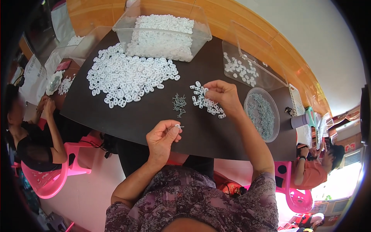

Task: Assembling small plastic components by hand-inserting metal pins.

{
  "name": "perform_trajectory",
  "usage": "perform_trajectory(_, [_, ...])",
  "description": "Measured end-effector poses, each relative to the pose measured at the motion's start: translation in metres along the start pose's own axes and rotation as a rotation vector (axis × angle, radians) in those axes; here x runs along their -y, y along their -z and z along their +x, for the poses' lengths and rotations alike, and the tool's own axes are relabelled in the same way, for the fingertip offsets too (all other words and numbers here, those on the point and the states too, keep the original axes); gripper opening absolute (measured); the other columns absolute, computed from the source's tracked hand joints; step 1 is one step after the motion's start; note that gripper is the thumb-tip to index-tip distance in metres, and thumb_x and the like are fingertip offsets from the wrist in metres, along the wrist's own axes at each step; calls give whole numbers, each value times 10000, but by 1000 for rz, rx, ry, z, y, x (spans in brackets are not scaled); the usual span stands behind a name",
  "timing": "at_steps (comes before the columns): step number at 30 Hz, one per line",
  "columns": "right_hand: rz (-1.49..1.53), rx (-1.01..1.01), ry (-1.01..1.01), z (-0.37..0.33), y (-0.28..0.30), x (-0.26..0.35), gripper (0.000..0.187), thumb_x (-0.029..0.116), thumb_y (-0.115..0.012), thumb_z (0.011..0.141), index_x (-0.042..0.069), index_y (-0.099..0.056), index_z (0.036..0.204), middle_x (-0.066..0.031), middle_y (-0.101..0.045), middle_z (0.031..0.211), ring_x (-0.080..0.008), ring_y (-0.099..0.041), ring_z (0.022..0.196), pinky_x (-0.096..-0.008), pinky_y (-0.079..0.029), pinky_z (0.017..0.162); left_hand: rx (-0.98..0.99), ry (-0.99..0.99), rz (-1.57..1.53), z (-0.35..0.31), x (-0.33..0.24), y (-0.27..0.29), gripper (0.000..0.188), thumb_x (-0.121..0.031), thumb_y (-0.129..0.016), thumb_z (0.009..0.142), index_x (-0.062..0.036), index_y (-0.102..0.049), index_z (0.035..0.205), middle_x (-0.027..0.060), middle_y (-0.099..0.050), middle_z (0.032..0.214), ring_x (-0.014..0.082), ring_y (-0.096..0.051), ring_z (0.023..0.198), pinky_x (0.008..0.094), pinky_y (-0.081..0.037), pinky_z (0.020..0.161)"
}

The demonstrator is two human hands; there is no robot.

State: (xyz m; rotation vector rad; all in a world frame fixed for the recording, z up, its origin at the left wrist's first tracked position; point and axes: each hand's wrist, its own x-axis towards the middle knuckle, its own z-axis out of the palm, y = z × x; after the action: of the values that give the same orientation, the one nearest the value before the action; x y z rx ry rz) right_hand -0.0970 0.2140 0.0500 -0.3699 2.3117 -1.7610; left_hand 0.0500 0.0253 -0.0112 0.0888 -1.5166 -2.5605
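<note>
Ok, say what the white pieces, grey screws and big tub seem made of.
White pieces: likely plastic, smooth, uniformly shaped.
Grey screws: probably metal, dull, from their thin shafts and grey tone.
Big tub: seemingly clear, shiny plastic; white pieces show through.

the left grip (160, 141) partly hides its small white piece (177, 126).

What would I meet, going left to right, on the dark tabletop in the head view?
The large heap of white pieces, the small pile of grey screws, the small cluster of white pieces, the clear tub of grey screws.
</note>
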Motion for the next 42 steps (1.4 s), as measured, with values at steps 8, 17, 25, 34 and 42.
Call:
perform_trajectory(8, [245,131,-104,-54,-29,5,221,73,-673,816,18,-677,1030,-44,-673,821,-80,-598,721,-199,-432,611,28,-21,-47,1,-13,-12,197,-62,-596,907,27,-606,1082,54,-629,836,67,-570,662,186,-472,603])
perform_trajectory(17, [363,86,-25,-81,-53,0,250,-14,-671,804,-5,-664,1054,-16,-645,847,-66,-576,767,-193,-437,657,22,40,-34,-9,-12,-8,209,-57,-595,901,59,-596,1076,96,-638,809,103,-577,624,216,-479,571])
perform_trajectory(25, [384,64,-73,-85,-64,-2,226,-1,-678,804,0,-675,1030,-34,-669,856,-66,-589,752,-193,-444,642,-9,23,8,-15,-12,-7,224,-56,-590,907,9,-601,1122,47,-626,845,59,-568,657,182,-467,576])
perform_trajectory(34, [387,49,-76,-83,-70,-6,212,-23,-662,816,-1,-678,1026,-32,-673,873,-74,-598,783,-203,-467,695,-53,39,105,-14,-9,-5,187,-2,-602,880,17,-627,1065,37,-617,850,52,-577,690,176,-475,576])
perform_trajectory(42, [240,50,5,-82,-71,-10,218,-30,-646,822,-6,-676,1036,-14,-632,859,-67,-571,805,-197,-444,716,-81,13,197,-11,-5,-7,165,27,-603,862,33,-629,1026,37,-614,829,60,-588,682,195,-500,606])
